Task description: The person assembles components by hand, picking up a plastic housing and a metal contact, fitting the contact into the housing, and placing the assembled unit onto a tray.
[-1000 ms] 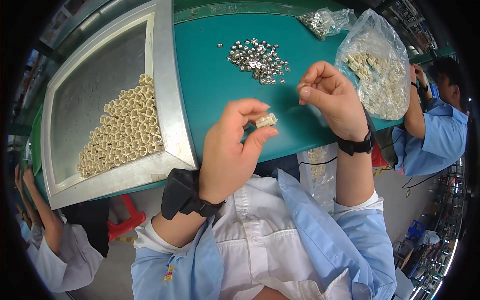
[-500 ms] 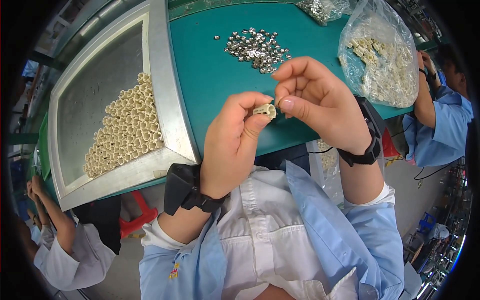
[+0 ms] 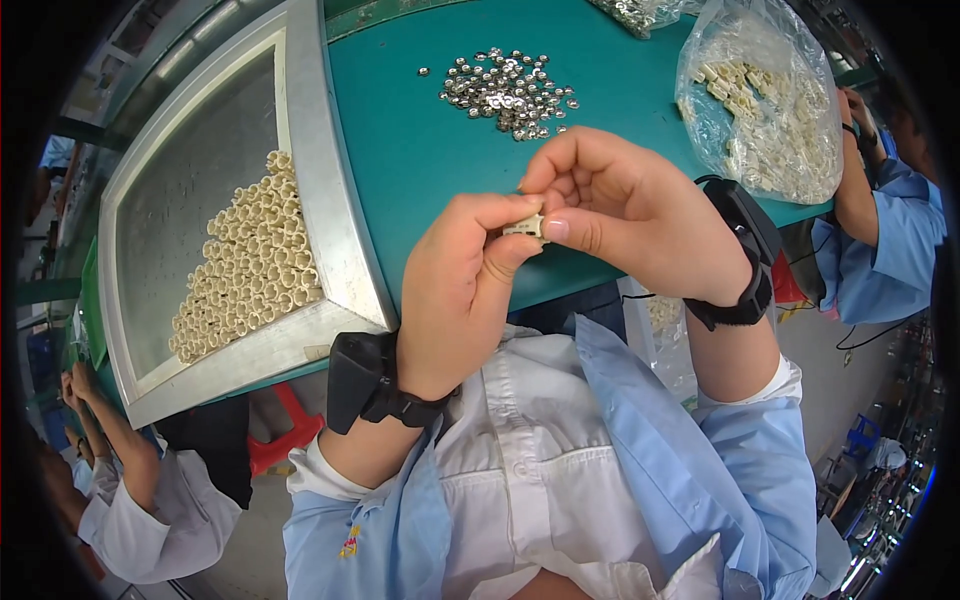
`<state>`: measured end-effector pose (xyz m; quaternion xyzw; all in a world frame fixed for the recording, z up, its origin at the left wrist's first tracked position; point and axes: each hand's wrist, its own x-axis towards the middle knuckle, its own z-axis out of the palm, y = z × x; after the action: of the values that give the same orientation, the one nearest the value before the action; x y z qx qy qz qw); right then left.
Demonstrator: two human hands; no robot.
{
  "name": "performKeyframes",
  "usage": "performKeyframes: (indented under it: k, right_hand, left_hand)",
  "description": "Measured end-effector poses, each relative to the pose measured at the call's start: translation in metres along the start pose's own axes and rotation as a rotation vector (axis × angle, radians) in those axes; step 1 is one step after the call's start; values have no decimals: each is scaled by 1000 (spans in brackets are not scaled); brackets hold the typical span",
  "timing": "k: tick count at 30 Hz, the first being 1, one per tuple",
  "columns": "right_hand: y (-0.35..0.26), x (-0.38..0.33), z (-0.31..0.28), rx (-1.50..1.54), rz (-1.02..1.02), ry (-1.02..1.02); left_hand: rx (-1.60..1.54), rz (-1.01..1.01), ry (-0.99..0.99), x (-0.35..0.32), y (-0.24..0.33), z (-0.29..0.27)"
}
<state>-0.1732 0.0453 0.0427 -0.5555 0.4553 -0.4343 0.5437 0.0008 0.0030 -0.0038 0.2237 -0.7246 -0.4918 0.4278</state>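
Observation:
Between the thumb and fingertips of my left hand (image 3: 462, 275) is a small cream plastic socket (image 3: 521, 229), a short hollow cylinder with slots. My right hand (image 3: 630, 215) meets it from the right, thumb tip against the open end and forefinger curled over it. Whether the right fingers pinch a small part there is hidden. Beyond the hands, a heap of small shiny metal caps (image 3: 505, 100) lies on the green tabletop (image 3: 400, 160). To the left, many similar cream sockets (image 3: 255, 260) stand packed together inside a metal-framed screen (image 3: 340, 190).
A clear bag of cream plastic parts (image 3: 760, 130) rests at the right of the table, with a bag of metal parts (image 3: 640, 14) at the far edge. Co-workers sit on both sides; a sleeve (image 3: 905, 235) shows at right. A red stool (image 3: 285, 430) stands below the table's left.
My right hand has moved left and closed in on the socket's open end, its thumb now touching it. My left hand keeps its hold. The whole view has shifted slightly.

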Motion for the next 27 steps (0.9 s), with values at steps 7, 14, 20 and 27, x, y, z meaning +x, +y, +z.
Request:
performKeyframes:
  k: [7, 14, 20, 27]
  right_hand:
    - [5, -1, 0, 205, 89, -72]
    - [11, 0, 0, 158, -10, -103]
    - [15, -6, 12, 159, -121, 129]
    - [25, -4, -10, -144, -88, 479]
  left_hand:
    - [-4, 130, 5, -3, -4, 0]
    - [-116, 166, 8, -5, -3, -3]
    - [-196, 12, 18, -4, 4, -4]
    - [-390, 119, 62, -2, -1, 7]
